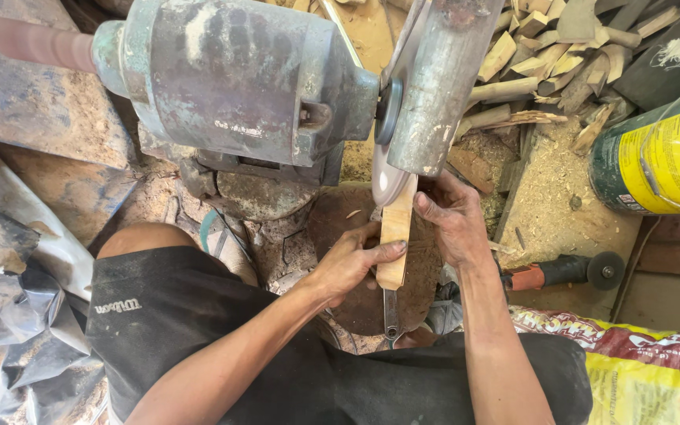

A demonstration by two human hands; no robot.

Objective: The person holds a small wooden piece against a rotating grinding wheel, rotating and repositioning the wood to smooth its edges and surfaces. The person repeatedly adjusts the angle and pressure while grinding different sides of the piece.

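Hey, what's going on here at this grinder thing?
A seated person holds a pale wooden handle piece up against the spinning disc of a bench motor. The left hand grips the wood from the side, and the right hand steadies it from the other side. A metal blade end sticks out below the wood. A pile of wood offcuts, a yellow-and-green can and an angle grinder lie nearby on the sawdust.

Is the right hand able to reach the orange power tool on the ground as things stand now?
Probably yes. The orange power tool lies just beside the right hand with nothing between them, but that hand now holds the wooden piece against the grinding disc and would have to let go.
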